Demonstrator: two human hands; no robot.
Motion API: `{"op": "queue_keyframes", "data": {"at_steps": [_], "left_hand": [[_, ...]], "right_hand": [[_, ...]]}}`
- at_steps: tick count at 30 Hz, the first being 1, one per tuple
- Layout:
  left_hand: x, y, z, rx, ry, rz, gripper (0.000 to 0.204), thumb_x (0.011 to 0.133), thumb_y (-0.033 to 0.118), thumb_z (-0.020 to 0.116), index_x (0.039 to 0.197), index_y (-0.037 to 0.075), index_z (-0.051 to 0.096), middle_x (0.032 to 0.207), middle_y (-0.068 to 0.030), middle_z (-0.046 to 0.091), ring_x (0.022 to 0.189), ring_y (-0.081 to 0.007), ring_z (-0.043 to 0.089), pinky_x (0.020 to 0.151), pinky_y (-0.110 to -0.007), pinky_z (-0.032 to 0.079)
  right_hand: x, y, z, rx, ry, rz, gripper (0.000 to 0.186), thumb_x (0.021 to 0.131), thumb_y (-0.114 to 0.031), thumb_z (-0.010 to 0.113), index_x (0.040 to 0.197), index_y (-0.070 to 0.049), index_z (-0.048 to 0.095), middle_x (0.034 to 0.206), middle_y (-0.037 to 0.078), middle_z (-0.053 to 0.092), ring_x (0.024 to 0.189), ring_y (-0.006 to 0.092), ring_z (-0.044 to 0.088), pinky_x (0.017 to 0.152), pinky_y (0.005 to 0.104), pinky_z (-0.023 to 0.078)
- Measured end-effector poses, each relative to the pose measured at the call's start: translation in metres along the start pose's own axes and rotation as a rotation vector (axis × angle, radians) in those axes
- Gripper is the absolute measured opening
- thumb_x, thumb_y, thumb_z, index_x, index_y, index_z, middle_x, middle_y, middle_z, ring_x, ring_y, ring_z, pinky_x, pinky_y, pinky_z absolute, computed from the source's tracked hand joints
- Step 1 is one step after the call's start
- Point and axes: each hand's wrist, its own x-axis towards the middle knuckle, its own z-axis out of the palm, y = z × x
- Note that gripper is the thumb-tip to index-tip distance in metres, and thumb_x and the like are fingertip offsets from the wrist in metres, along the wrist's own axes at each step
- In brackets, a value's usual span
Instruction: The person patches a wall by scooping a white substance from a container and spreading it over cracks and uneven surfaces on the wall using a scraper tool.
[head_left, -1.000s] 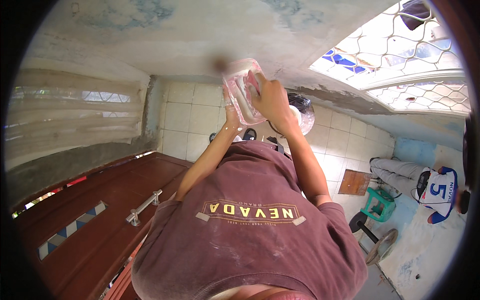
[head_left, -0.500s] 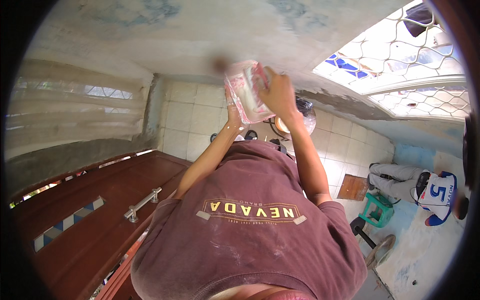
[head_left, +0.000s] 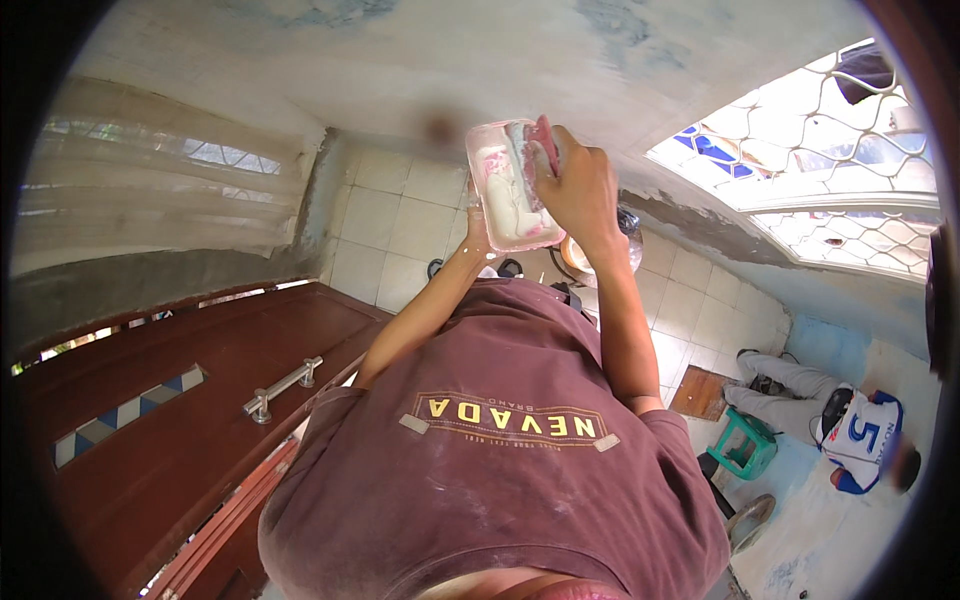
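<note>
My left hand (head_left: 478,232) supports a pink plastic tray (head_left: 477,160) from its left side and from beneath, where most of the fingers are hidden. Thick white wall putty (head_left: 508,205) lies inside, smeared along the walls. In my right hand (head_left: 582,190) is a putty spreader (head_left: 548,140) with a pinkish-red grip, its wide edge coated in putty and resting in the tray's right side. White spots mark my left wrist.
Ahead is a patchy plastered wall (head_left: 480,60), with a grilled window (head_left: 830,150) to the right. A brown door (head_left: 220,370) stands left. Rightward are a green stool (head_left: 742,445) and another person (head_left: 860,435). A bucket (head_left: 580,258) sits on the tiled floor (head_left: 375,230).
The tray has shifted slightly right in view. My right hand has moved the spreader, blurred before, and its putty-coated edge now shows clearly along the tray's right side.
</note>
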Motion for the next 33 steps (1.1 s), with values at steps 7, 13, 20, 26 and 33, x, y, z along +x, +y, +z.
{"op": "queue_keyframes", "data": {"at_steps": [7,13,20,26,33], "left_hand": [[0.001,-0.004,-0.017,-0.345,-0.172,-0.093,0.06,0.11,0.049,0.035,0.161,0.019,0.032,0.157,-0.0107,0.046,0.144,-0.03,0.047,0.116,-0.053,0.045],[0.007,0.0,-0.008,-0.173,-0.075,-0.083,0.076,0.102,0.066,0.041,0.158,0.016,0.035,0.154,-0.0116,0.048,0.138,-0.031,0.052,0.114,-0.055,0.046],[0.012,0.0,0.007,-0.064,0.023,-0.094,0.088,0.097,0.079,0.037,0.158,0.016,0.036,0.153,-0.0111,0.049,0.137,-0.0299,0.053,0.114,-0.054,0.048],[0.014,-0.006,0.024,0.122,0.169,-0.063,0.089,0.098,0.079,0.035,0.159,0.015,0.035,0.154,-0.0109,0.047,0.139,-0.0278,0.051,0.115,-0.046,0.047],[0.003,0.002,0.001,-0.139,0.02,-0.076,0.089,0.096,0.08,0.038,0.157,0.015,0.038,0.15,-0.0125,0.051,0.136,-0.0287,0.054,0.115,-0.051,0.046]], "right_hand": [[-0.009,0.023,0.029,-0.271,-0.154,-0.099,0.027,0.096,-0.023,0.062,0.115,-0.004,0.062,0.074,0.027,0.067,0.071,0.0466,0.068,0.065,0.0575,0.052],[-0.007,0.005,-0.008,-0.089,0.003,0.03,0.026,0.094,-0.021,0.063,0.114,-0.004,0.065,0.076,0.024,0.068,0.074,0.0466,0.066,0.065,0.0548,0.05],[-0.007,0.031,0.014,-0.044,0.112,0.053,0.027,0.091,-0.019,0.064,0.115,-0.007,0.068,0.084,0.023,0.07,0.081,0.0456,0.068,0.07,0.0542,0.052],[-0.008,0.039,0.045,-0.1,0.026,-0.123,0.034,0.091,-0.019,0.063,0.123,-0.01,0.069,0.089,0.023,0.071,0.083,0.0435,0.069,0.072,0.055,0.052],[-0.017,0.036,0.004,-0.022,0.016,0.057,0.029,0.098,-0.03,0.062,0.108,-0.003,0.067,0.07,0.021,0.066,0.068,0.045,0.067,0.063,0.0532,0.052]]}}
